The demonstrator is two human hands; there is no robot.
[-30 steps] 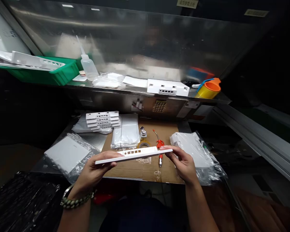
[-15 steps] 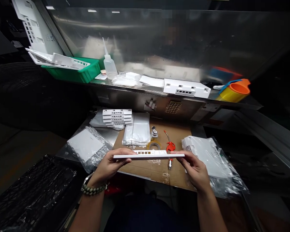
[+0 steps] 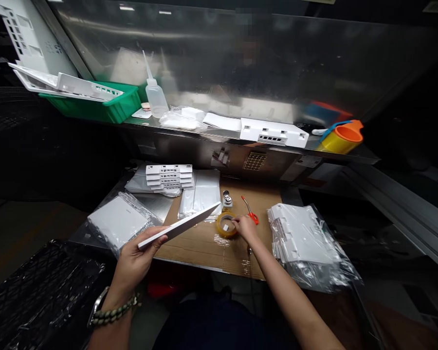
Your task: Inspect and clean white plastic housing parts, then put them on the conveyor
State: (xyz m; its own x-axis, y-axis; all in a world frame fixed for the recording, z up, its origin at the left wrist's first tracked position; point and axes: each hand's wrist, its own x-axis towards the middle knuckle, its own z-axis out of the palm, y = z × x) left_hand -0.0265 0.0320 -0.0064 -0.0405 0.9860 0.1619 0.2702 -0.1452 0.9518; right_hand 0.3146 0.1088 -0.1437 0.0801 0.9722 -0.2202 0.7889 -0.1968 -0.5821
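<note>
Dim workstation: steel shelf across the upper frame; brown cardboard sheet at lower centre.

Item: white plastic panel, one, left of lower centre, above the cardboard. Thin, flat, seen nearly edge-on; tilted, right end raised; rim bright, visible broad side shaded grey.

Left hand: fingers and thumb clamped about the panel's left end.

Right hand: fingers bunched at the right rim of the yellowish tape roll, just beside a red air blow gun; whether they pinch anything, cannot tell.

Step, as judged: one-handed panel hold, other hand busy at the roll. Next move calls for: firm left grip, the raised end being unsupported.
</note>
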